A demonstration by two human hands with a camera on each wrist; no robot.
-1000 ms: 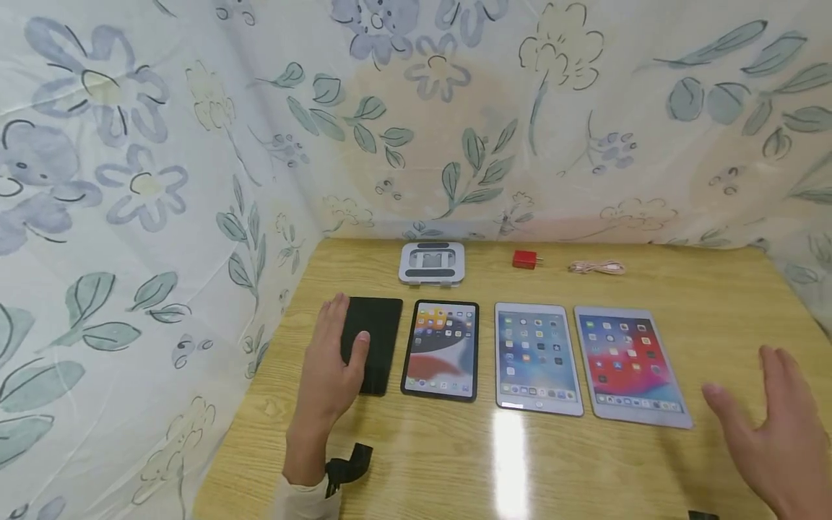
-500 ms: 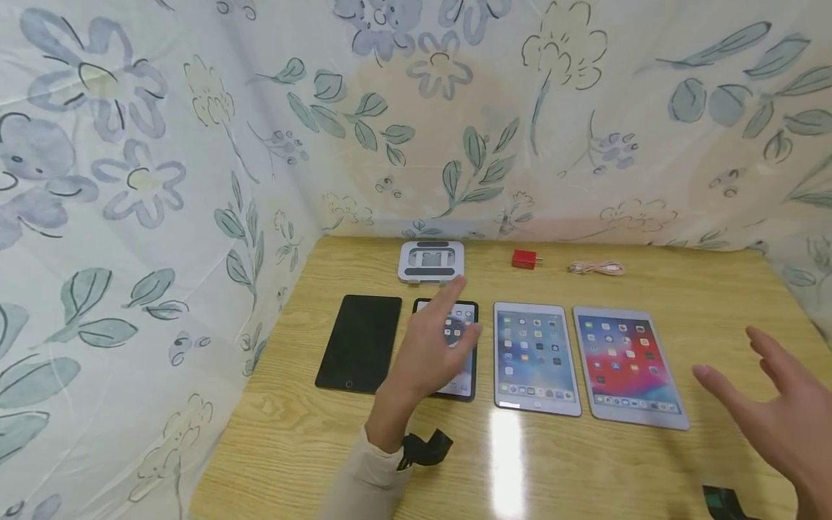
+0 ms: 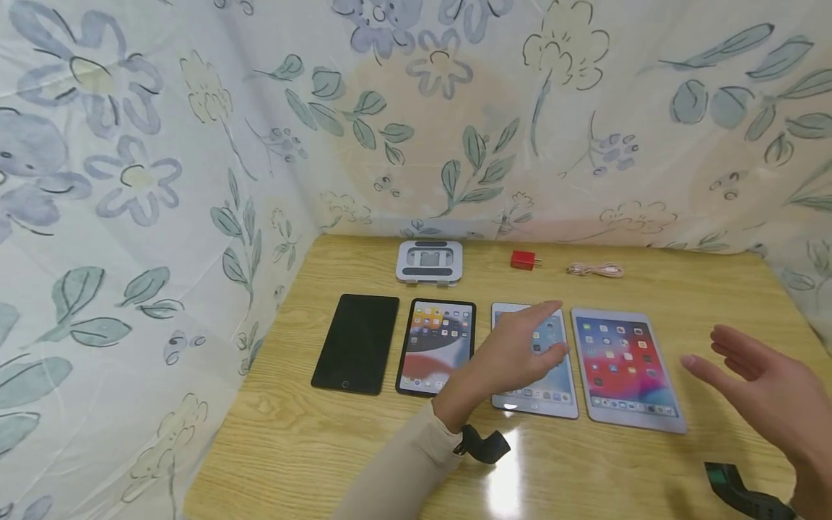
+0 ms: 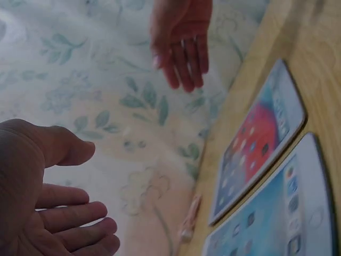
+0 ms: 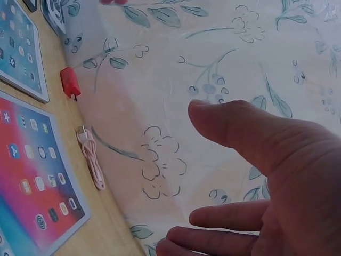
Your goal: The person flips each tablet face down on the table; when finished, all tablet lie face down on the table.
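My left hand point(image 3: 510, 350) hovers above a white tablet with a blue home screen point(image 3: 555, 386), partly covering it. Its fingers are fairly straight and grasp nothing. On the right, my right hand point(image 3: 763, 386) hangs in the air beside another white tablet with a red and blue screen point(image 3: 627, 365), thumb spread from the fingers. In the right wrist view, nothing lies between that thumb point(image 5: 229, 120) and the fingers. Further left lie a tablet with a black frame and lit screen point(image 3: 432, 343) and a tablet with a dark screen point(image 3: 356, 343).
Behind the row, a folded white-and-grey stand point(image 3: 430, 262) lies on the wooden table point(image 3: 273, 448). Beside it are a red charger plug point(image 3: 523, 260) and a bundled pink cable point(image 3: 594, 269). Floral cloth point(image 3: 416, 144) hangs at the back and left.
My left hand has swept rightward from the dark tablet, over the black-framed one, to the blue-screened white tablet. My right hand has shifted slightly left. The tablets stay in place.
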